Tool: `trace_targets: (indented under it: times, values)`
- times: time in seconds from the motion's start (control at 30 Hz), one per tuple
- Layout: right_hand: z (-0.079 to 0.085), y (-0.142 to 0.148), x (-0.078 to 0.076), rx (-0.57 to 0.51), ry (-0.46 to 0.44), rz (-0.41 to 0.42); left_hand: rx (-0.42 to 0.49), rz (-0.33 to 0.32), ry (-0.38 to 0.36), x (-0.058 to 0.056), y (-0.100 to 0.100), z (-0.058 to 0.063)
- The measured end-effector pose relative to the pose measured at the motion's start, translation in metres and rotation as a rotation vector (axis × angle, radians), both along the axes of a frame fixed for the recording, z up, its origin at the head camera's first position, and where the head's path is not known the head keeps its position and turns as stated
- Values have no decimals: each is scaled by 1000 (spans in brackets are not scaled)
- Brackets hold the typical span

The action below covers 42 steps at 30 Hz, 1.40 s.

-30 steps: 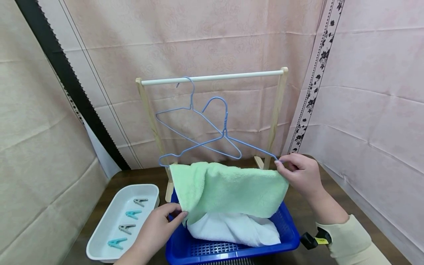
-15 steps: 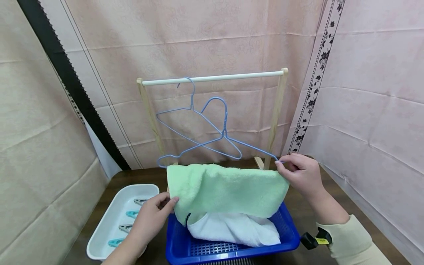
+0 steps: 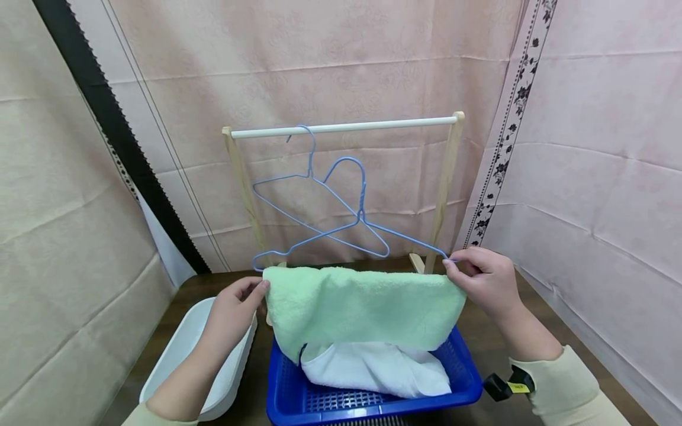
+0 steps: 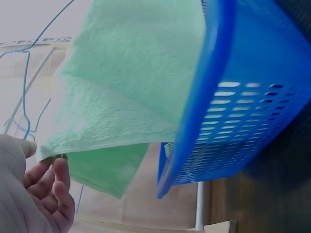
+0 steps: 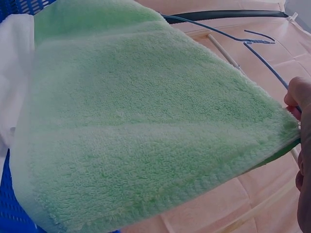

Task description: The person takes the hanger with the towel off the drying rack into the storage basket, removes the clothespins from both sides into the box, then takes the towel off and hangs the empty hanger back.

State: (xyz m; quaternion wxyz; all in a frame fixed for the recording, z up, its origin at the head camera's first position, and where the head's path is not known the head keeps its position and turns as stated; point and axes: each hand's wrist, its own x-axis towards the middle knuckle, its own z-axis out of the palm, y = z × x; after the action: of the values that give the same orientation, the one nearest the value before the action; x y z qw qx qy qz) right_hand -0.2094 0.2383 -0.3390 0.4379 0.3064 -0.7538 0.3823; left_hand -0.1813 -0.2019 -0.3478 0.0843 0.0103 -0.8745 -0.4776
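Note:
A light green towel point(image 3: 367, 307) is draped over the lower bar of a blue wire hanger point(image 3: 363, 189), its front half hanging over a blue basket point(image 3: 463, 387). My left hand point(image 3: 231, 310) pinches the towel's upper left corner between thumb and fingers, also seen in the left wrist view. At the other end, my right hand point(image 3: 482, 281) pinches the hanger's right end together with the towel's upper right corner. The hanger's hook points up, free of the rod. In the right wrist view the towel point(image 5: 146, 107) fills most of the picture.
A white cloth point(image 3: 373, 370) lies in the basket. Behind stands a wooden rack with a white rod point(image 3: 383, 125), from which a second blue hanger point(image 3: 311, 157) hangs. At left is a white tray point(image 3: 229, 384), partly covered by my left forearm. Curtains enclose the table.
My left hand has moved up and left along the towel's side to its top corner, spreading that edge leftward. The clips seen earlier in the tray are now hidden. My right hand stays put.

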Motion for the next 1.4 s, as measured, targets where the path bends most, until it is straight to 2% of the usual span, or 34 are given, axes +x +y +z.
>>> trace_targets:
  times: [0.3,0.6,0.9,1.17,1.4]
  values:
    - [1,0,0,-5,7,6,52,13,11,-7,-2,7]
    - [2,-4,-1,-30,43,20,55,9,24,-3,3,8]
    - [20,-19,18,-36,43,41,10,-2,34,6,11,5]
    - [1,-5,-1,-24,39,32,-53,-21,55,12,20,-3]
    - [-5,0,-5,-9,19,23,-97,-38,45,20,26,-6]
